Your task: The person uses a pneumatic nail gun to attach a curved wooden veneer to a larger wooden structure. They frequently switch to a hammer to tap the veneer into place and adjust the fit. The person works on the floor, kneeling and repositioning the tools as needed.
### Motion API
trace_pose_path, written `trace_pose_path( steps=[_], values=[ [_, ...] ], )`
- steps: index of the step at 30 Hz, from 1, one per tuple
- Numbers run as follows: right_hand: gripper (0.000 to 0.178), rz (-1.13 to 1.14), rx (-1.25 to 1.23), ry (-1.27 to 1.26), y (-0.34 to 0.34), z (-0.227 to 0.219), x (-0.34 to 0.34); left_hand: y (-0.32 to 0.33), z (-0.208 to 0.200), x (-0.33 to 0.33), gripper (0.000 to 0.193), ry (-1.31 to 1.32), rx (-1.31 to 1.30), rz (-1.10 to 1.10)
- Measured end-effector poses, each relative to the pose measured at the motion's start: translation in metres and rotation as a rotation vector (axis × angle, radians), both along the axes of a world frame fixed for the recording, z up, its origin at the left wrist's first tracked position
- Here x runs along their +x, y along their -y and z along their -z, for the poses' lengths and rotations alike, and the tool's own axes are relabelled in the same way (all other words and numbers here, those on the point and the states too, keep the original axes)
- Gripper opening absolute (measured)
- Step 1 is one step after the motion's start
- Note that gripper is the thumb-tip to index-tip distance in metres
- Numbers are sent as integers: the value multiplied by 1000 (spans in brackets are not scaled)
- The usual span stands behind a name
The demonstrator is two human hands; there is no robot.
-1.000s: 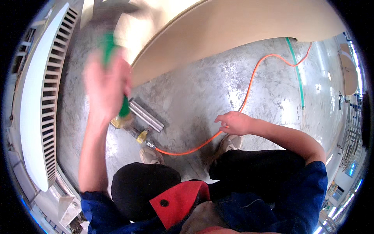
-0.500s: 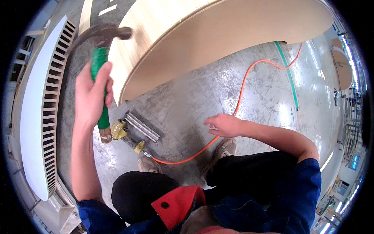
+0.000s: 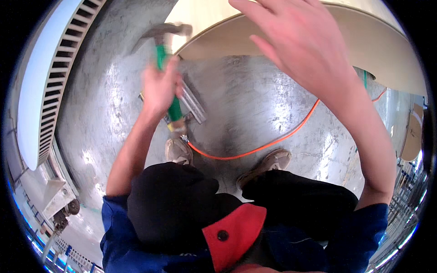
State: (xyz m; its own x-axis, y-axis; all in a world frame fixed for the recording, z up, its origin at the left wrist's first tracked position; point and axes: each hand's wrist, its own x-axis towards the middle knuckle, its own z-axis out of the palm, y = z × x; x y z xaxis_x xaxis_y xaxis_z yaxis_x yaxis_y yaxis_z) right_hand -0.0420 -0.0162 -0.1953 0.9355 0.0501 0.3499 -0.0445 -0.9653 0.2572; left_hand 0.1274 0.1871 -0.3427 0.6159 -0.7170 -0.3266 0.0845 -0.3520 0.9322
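Note:
My left hand grips the green handle of a claw hammer, whose steel head is blurred near the corner of a curved plywood panel. Under that hand a metal nail gun lies on the concrete floor, joined by a brass fitting to an orange air hose. My right hand is raised close to the camera, fingers spread, empty, in front of the plywood panel. My two shoes stand on the floor just behind the hose.
A white slatted panel runs along the left. A green hose lies near the plywood's right end. A metal caster bracket sits at lower left. The grey concrete floor spreads between the panels.
My right hand has risen from the floor by the hose to high in front of the plywood. The hammer has swung lower and rightward toward the panel corner. I have stood up over the nail gun.

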Motion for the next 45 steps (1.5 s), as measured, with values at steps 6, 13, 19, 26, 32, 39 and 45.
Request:
trace_pose_path(
  steps=[6,13,19,26,32,39,45],
  values=[
    [23,179,-176,-537,-22,31,61,-2,15,49,29,-166,-82,-107],
    [20,-10,-115,-374,-2,72,82,-22,55,78,28,-303,164,-38],
    [25,0,-161,-411,-9,80,90,-18,73,55,28,-289,-65,-331],
    [32,39,-187,-487,-6,70,76,-7,61,83,27,-211,58,-86],
    [42,-50,163,-280,-28,113,67,-20,84,88,26,-507,147,-116],
    [47,516,1325,-565,-92,217,48,-110,126,132,33,-156,252,-292],
    [71,827,1984,390,-121,301,119,-156,153,127,53,989,496,-311]
  ],
)
